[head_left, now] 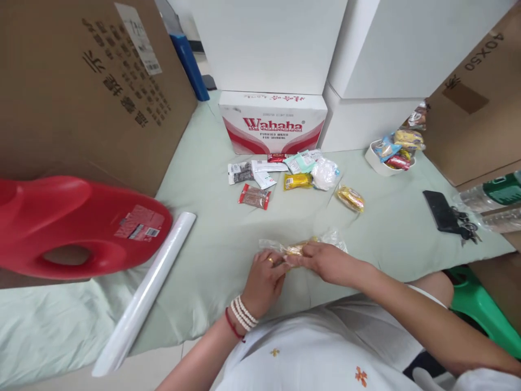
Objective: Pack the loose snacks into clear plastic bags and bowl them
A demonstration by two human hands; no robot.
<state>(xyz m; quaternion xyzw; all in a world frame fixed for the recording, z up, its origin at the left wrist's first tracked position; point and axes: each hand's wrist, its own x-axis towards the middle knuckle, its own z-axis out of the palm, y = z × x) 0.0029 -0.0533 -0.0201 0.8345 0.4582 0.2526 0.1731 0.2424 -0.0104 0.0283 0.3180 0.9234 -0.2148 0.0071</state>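
My left hand [264,279] and my right hand [331,262] meet low in the middle of the head view, over the cloth. Between them lies a yellow snack packet [296,248], with clear plastic wrap [334,238] spreading out on both sides. Both hands have their fingers closed on it, thumbs close together; part of the packet is hidden under them. Beyond the hands, a similar yellow packet [350,199] lies to the right. A red-edged brown packet [254,197] and a small yellow packet [298,181] rest farther back, beside a crumpled white plastic bundle [325,173].
A roll of clear film [144,293] and a red jug [85,228] stand at left. At the back is a Wahaha box [273,124]. On the right are a white snack bowl [372,157], a black phone [439,210] with keys, and plastic bottles [499,193].
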